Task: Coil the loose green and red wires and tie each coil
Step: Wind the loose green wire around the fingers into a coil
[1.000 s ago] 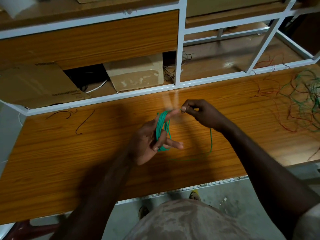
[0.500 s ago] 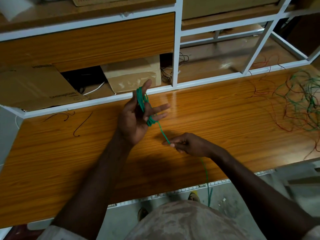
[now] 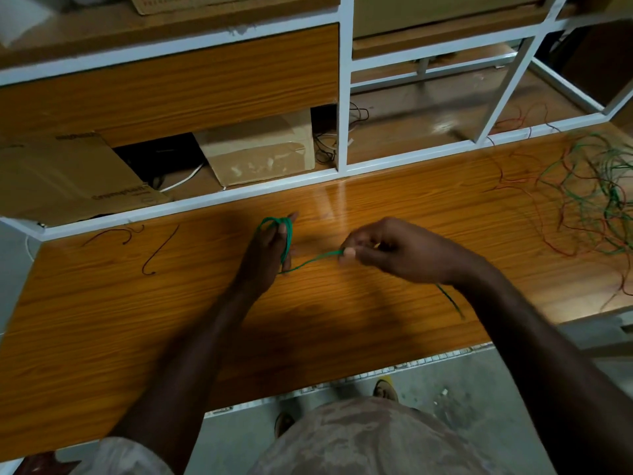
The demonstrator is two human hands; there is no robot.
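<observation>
A green wire coil (image 3: pixel 287 234) is wound around the fingers of my left hand (image 3: pixel 265 257), which is held over the middle of the wooden table (image 3: pixel 102 320). From the coil a green strand (image 3: pixel 313 258) runs right to my right hand (image 3: pixel 387 248), which pinches it between thumb and fingers. The free tail (image 3: pixel 450 299) trails out under my right wrist toward the table's front edge. A tangle of loose green and red wires (image 3: pixel 596 197) lies at the far right of the table.
Two short dark wire scraps (image 3: pixel 161 250) lie at the table's left. Behind the table stands a white-framed shelf (image 3: pixel 342 97) holding cardboard boxes (image 3: pixel 260 149) and flattened cardboard (image 3: pixel 65 176). My feet show on the floor below the front edge.
My left hand with the coil has come down from the shelf edge toward the table. My right hand has swung up and to the right, pulling the strand sideways.
</observation>
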